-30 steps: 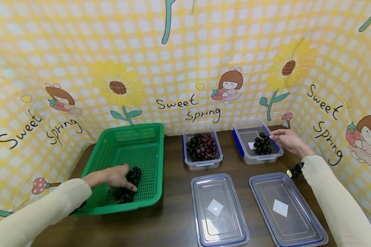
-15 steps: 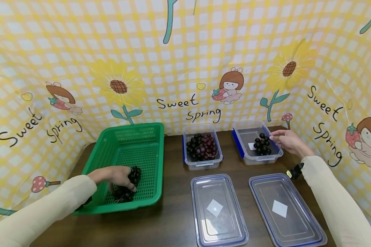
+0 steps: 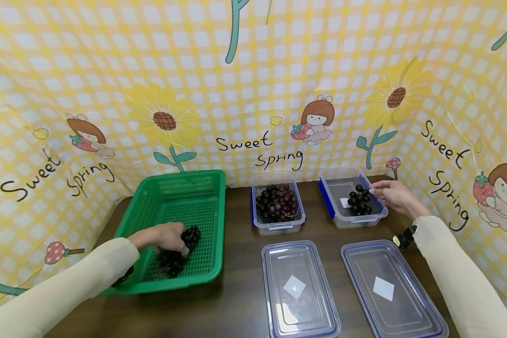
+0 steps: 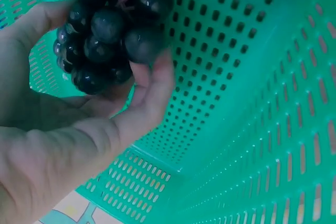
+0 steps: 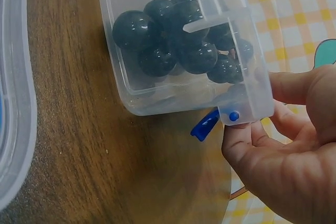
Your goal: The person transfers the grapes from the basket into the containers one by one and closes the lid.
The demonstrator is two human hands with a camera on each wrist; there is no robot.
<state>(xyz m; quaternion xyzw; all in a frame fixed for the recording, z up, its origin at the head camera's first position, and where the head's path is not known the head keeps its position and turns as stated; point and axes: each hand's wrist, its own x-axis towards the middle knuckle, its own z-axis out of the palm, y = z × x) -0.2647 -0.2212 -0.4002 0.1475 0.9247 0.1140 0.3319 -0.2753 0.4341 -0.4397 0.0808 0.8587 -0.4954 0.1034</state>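
Note:
Inside the green slatted basket (image 3: 181, 183), my left hand (image 3: 169, 236) holds a bunch of black grapes (image 4: 107, 40). Its thumb and fingers curl around the fruit in the left wrist view, and a pinkish stem shows on top. More dark grapes (image 3: 172, 268) show below that hand; whether they are a separate bunch I cannot tell. Over at the right, my right hand (image 3: 399, 195) pinches the edge of a clear plastic container (image 3: 361, 221), beside a blue latch (image 5: 205, 124). A small bunch of black grapes (image 3: 359, 202) lies inside that container.
A second clear container (image 3: 280, 229) stands in the middle, holding black grapes (image 3: 267, 199) beside dark red grapes (image 3: 286, 202). Two clear lids, a left lid (image 3: 297, 312) and a right lid (image 3: 399, 312), lie nearer on the dark wooden table (image 3: 236, 281). Checked cloth (image 3: 245, 94) surrounds the back and sides.
My left hand has shifted slightly right and away from me in the basket, and the grapes at its fingers have moved right with it. My right hand keeps its place at the container.

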